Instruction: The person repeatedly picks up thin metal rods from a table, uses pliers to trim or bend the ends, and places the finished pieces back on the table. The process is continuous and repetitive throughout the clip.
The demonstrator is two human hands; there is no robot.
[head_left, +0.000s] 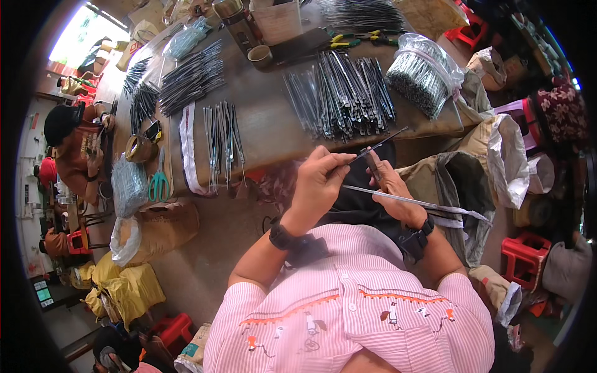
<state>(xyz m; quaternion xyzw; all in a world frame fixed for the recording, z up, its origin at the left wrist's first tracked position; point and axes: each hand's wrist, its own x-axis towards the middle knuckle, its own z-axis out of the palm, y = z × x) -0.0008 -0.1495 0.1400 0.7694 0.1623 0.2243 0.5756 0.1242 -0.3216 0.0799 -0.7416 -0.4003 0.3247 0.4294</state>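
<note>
In front of my chest, my left hand point(318, 181) pinches a thin dark strip point(388, 138) between thumb and fingertips. The strip slants up to the right, past my right fingers. My right hand point(398, 191) is closed, with a narrow dark piece point(372, 165) held upright by its thumb and fingers; its kind is unclear. A pale grey strip point(404, 198) runs across that hand toward the right, ending by whitish bands point(460, 214). Just beyond both hands, a large pile of dark metal strips point(354, 93) lies at the table's near edge.
The brown table point(264, 93) also bears a plastic-wrapped strip bundle point(420, 78), further strips point(193, 78), teal scissors point(160, 183), pliers point(345, 41), a cup point(260, 56) and a thermos point(235, 22). Sacks point(457, 186) and a red stool point(525, 260) stand right. Another person point(78, 146) sits left.
</note>
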